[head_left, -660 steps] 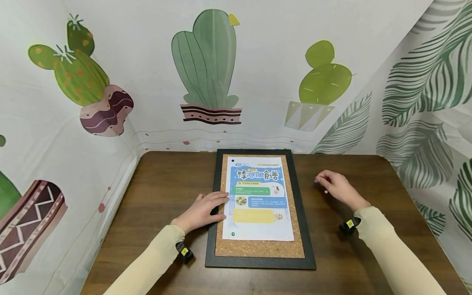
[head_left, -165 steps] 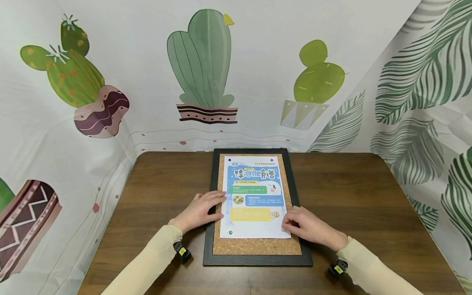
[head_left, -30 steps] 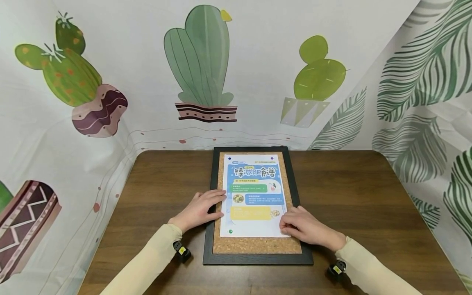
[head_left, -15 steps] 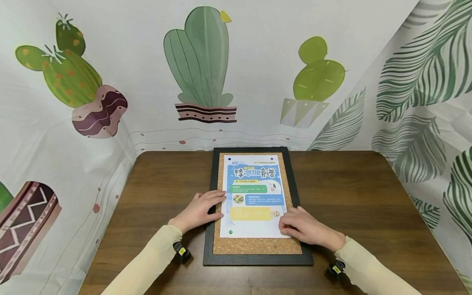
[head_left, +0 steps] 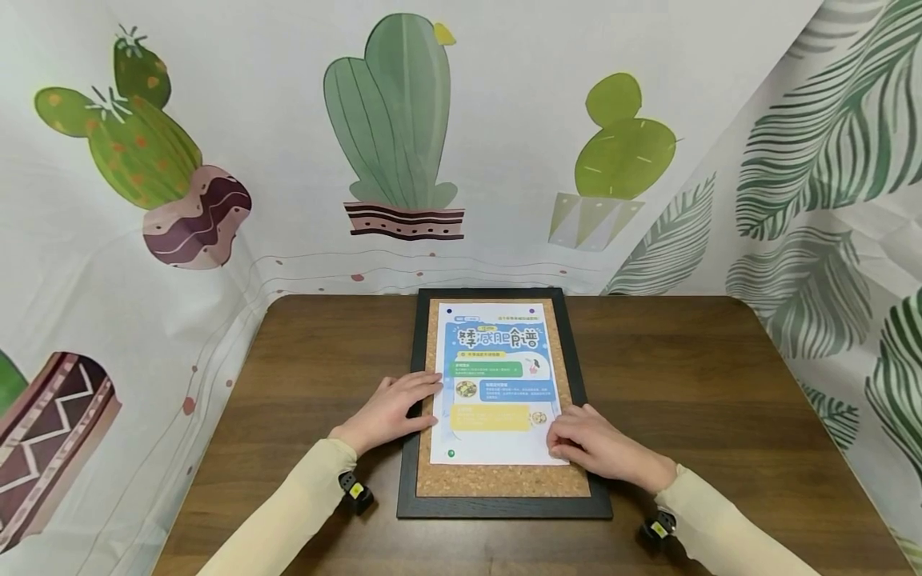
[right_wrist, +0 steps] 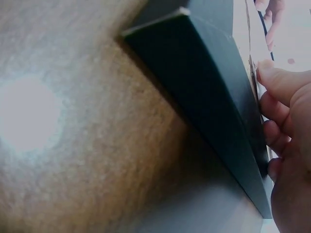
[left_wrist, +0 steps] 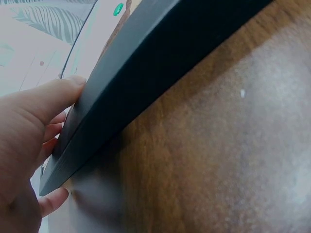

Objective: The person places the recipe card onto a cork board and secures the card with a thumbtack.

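A printed sheet (head_left: 490, 448) lies on a cork board (head_left: 504, 482) with a black frame (head_left: 504, 508). Push pins sit at three of its corners: a dark blue push pin (head_left: 449, 311) upper left, a purple push pin (head_left: 531, 311) upper right and a green push pin (head_left: 451, 454) lower left. My left hand (head_left: 389, 412) rests across the frame's left side, fingers spread, fingertips on the sheet's left edge. Over the sheet's lower right corner, my right hand (head_left: 601, 444) presses with curled fingers; I cannot tell whether a pin is under them. In the right wrist view, its thumb (right_wrist: 282, 82) meets the paper.
The board lies on a brown wooden table (head_left: 310, 344), reaching close to its back edge. Behind it hangs a white cloth (head_left: 511, 120) printed with cacti and leaves. A small black camera is strapped to each wrist.
Since the oldest frame, the purple pin has gone from my right fingers to the sheet's upper right corner, and my right hand has moved to the lower right corner. Both hands stay nearly still lately.
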Tool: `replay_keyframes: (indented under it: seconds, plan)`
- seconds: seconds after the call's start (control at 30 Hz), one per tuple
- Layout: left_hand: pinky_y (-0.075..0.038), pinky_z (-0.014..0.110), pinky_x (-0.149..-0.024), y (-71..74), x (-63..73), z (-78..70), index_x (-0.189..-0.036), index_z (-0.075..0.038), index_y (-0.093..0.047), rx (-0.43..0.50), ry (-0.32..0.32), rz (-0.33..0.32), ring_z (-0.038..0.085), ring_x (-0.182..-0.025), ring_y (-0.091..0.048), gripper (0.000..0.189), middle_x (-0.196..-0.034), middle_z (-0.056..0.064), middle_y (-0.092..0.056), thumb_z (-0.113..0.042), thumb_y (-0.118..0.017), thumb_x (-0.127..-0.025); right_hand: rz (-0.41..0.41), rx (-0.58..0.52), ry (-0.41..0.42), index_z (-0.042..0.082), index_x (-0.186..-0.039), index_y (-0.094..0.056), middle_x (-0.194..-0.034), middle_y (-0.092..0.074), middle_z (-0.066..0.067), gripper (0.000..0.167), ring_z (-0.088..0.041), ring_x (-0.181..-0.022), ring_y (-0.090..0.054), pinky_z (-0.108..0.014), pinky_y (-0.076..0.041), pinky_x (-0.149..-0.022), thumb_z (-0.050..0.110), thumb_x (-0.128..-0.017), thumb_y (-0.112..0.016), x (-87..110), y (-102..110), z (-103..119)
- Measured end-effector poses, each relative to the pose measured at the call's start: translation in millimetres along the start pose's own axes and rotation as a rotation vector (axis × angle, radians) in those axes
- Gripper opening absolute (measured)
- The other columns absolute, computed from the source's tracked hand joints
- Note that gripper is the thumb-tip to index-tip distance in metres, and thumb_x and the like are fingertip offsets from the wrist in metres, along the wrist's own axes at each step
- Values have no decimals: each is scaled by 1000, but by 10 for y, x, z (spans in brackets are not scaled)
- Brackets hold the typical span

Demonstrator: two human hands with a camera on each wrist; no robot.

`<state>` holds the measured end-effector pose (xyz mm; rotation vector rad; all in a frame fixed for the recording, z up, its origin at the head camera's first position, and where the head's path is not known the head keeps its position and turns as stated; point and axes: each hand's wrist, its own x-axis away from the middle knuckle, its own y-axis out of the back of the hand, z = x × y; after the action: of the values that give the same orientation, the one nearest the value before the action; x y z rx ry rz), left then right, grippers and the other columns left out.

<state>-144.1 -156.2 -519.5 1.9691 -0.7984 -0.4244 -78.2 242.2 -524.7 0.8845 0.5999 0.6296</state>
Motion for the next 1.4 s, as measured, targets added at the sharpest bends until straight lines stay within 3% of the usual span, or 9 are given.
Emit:
replay_keyframes:
  seconds: [0.73, 1.03, 1.4]
  plan:
    - [-34, 61, -105, 6, 0, 2, -152, -10, -55, -1, 12, 6, 26, -152, -37, 62, -163, 5, -44, -38, -71, -100, -26, 104, 60, 24, -90, -58, -83, -51, 18, 20, -3, -81, -40, -24, -26, -74, 13, -97, -73, -24, -1, 58]
    - [-34, 61, -105, 11, 2, 4, -152, -9, -55, 0, 10, 2, 27, -151, -38, 62, -162, 6, -45, -37, -72, -99, 29, 169, 24, 25, -92, -57, -82, -46, 19, 18, -5, -81, -40, -25, -27, -74, 17, -99, -71, -38, -11, 56]
    - [-33, 61, -106, 7, 12, -31, -153, -10, -54, -7, 14, 3, 27, -151, -38, 61, -163, 6, -44, -37, -70, -101, -38, -2, -23, 29, -94, -64, -88, -57, 22, 14, -2, -85, -45, -27, -30, -78, 18, -102, -68, 30, -57, 0]
